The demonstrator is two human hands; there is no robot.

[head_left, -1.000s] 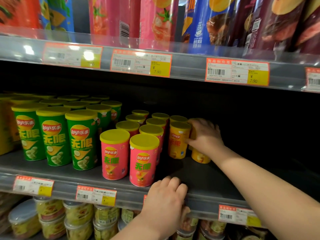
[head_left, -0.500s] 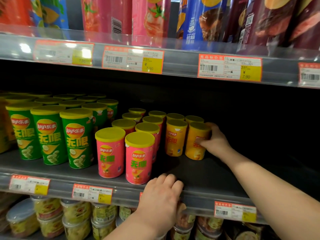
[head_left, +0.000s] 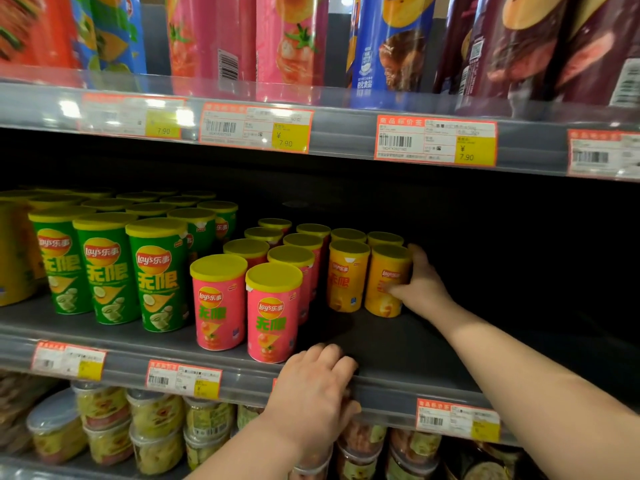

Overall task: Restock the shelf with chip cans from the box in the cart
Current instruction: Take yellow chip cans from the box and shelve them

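Note:
On the dark middle shelf (head_left: 398, 344) stand short chip cans with yellow lids: green ones (head_left: 157, 275) at the left, pink ones (head_left: 273, 311) in the middle, yellow ones (head_left: 346, 275) to the right. My right hand (head_left: 420, 282) reaches deep into the shelf and wraps around the right side of the rightmost yellow can (head_left: 386, 282), which stands upright beside the other yellow can. My left hand (head_left: 313, 393) grips the shelf's front edge below the pink cans, fingers curled over the rail. The box and cart are out of view.
The shelf right of the yellow cans is dark bare space. Tall chip tubes (head_left: 291, 39) fill the shelf above, behind price labels (head_left: 436, 142). Clear lidded tubs (head_left: 156, 431) sit on the shelf below.
My right hand has set the yellow can upright on the shelf beside the other yellow can and shifted to its right side. The left hand stays on the shelf edge.

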